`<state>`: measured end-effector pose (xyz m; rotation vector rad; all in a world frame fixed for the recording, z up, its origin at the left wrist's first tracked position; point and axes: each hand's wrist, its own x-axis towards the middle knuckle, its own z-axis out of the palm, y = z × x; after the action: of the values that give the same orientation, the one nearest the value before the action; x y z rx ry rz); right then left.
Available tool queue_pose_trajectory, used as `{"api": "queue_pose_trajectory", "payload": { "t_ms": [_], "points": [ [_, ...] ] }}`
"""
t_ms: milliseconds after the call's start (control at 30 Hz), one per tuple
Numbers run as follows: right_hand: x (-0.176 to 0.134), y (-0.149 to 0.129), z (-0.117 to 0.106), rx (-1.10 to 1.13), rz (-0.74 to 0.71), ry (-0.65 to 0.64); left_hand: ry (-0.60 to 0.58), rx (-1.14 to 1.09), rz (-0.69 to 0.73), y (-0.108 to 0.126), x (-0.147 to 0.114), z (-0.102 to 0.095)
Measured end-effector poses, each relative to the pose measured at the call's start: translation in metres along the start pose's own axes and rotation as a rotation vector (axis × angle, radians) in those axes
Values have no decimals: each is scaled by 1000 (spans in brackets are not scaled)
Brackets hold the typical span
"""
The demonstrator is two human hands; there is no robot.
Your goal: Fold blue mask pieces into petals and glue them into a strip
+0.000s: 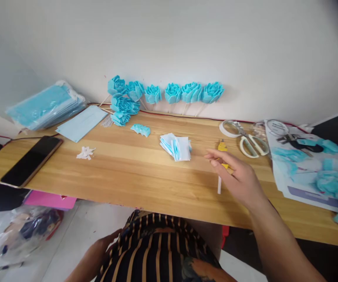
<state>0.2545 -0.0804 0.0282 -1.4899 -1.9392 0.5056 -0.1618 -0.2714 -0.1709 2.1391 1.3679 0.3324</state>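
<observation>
Currently, from my seat far from the bench (128, 176), I have the right hand (238, 174) out over its right half, palm side down, partly covering a yellow tool (222, 145) with a white stick (219, 186) at its near end. The fingers are loosely bent, thumb close to the index finger; I cannot tell whether the tips meet or pinch anything, nor whether the hand touches the tool. Just left of those tips, in the middle of the bench, I see the stack of cut pieces (176, 148), white and pale blue, fanned unevenly and clear of the hand. My left hand (114, 237) is low beside the striped clothing (157, 256), and I cannot make out how its fingers stand.

Along the wall I have a row of blue flowers (173, 93) on thin sticks, with more bunched at its left end. A small blue piece (140, 129) lies in front of them. Farther left I can see white scraps (85, 152), a pale blue sheet (82, 122), a dark phone (32, 160) and a plastic-wrapped blue pack (47, 105). To the right of the yellow tool are white-handled scissors (258, 146).
</observation>
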Motion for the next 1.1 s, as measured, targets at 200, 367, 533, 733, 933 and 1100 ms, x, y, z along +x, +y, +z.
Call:
{"api": "queue_pose_trajectory", "payload": {
  "t_ms": [200, 367, 533, 733, 933, 1100],
  "points": [
    [31, 8, 3, -155, -74, -47, 4, -241, -81, 68, 46, -142],
    [47, 2, 10, -301, 31, -110, 135, -111, 198, 116, 135, -196],
    [50, -1, 19, -400, 170, -220, 288, 117, 481, 118, 239, -195],
    [57, -7, 41, -361, 278, -293, 279, 382, 620, 93, 317, -171],
    [59, -1, 42, -127, 293, -275, 202, 355, 585, 81, 322, -154],
    [58, 17, 7, 134, 301, -118, 246, 312, 604, 79, 317, -146]
  ]
}}
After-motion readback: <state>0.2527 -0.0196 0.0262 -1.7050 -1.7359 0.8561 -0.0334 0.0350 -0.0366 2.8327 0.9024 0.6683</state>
